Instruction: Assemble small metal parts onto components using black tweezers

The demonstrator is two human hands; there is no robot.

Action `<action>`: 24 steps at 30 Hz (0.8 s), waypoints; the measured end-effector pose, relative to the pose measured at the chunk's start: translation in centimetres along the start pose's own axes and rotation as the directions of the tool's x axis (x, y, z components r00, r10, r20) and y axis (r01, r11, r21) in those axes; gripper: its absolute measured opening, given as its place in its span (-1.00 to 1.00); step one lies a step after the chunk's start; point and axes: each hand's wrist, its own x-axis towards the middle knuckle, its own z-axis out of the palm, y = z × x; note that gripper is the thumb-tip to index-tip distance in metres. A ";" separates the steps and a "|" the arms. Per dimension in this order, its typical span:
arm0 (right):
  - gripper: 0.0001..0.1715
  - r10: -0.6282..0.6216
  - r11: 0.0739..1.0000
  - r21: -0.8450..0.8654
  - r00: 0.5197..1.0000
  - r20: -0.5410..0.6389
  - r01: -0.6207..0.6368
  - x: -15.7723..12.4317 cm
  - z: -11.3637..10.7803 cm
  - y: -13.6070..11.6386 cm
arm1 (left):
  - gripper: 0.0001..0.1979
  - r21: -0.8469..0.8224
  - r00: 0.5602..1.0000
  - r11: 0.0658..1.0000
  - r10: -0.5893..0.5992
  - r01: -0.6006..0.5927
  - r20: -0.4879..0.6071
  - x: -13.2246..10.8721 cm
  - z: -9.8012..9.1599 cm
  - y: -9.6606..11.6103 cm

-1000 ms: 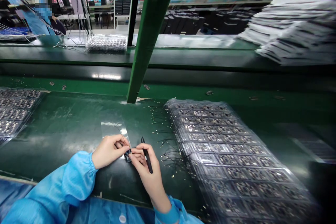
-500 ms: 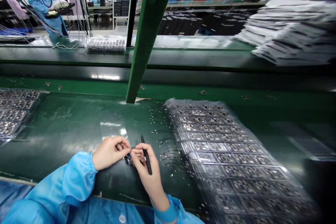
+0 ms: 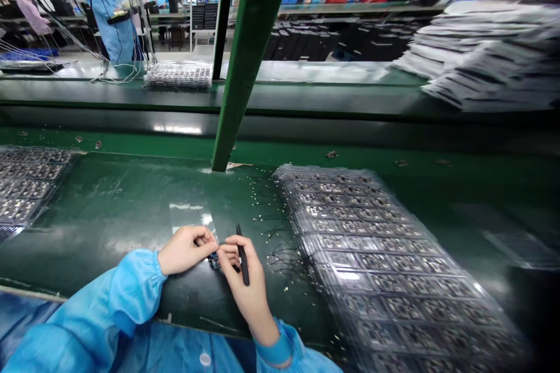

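My left hand point(image 3: 186, 249) and my right hand point(image 3: 242, 280) meet over the green bench mat, fingers pinched together on a small dark circuit part point(image 3: 214, 260) that rests on the mat between them. The right hand also carries black tweezers point(image 3: 242, 253), tucked along its back and pointing away from me. A thin wire sticks up from the part by my left fingertips. Both sleeves are light blue.
A clear film sheet point(image 3: 189, 215) lies just beyond my hands. A big clear tray of small boards point(image 3: 385, 256) fills the right; another tray point(image 3: 26, 183) sits at the left edge. A green post point(image 3: 249, 64) rises ahead. Wire clippings litter the mat. People in blue work behind.
My hands stay on the small part and have barely shifted. The view has tipped slightly, and a person in blue at the far left has walked to the right.
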 end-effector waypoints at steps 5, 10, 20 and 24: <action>-0.65 0.123 0.977 0.192 0.982 -0.141 -0.095 -0.4 -0.7 0.2 | -0.80 -0.021 0.996 1.000 0.006 -0.008 -0.092 -1.1 -1.7 0.4; -0.48 0.319 0.914 0.244 0.946 0.066 -0.325 -2.8 -2.2 0.6 | -0.82 -0.007 0.995 0.997 -0.079 0.079 0.058 -5.5 -3.1 -0.4; -0.59 0.315 0.948 -0.035 0.927 0.205 -0.315 -3.5 -0.9 0.0 | -0.88 0.160 0.992 0.986 0.031 -0.050 0.119 -8.2 -1.1 -1.8; -0.66 0.305 0.947 -0.153 0.941 0.145 -0.283 -3.5 -0.7 0.1 | -0.89 0.157 0.993 0.986 0.034 -0.052 0.114 -8.0 -1.2 -1.7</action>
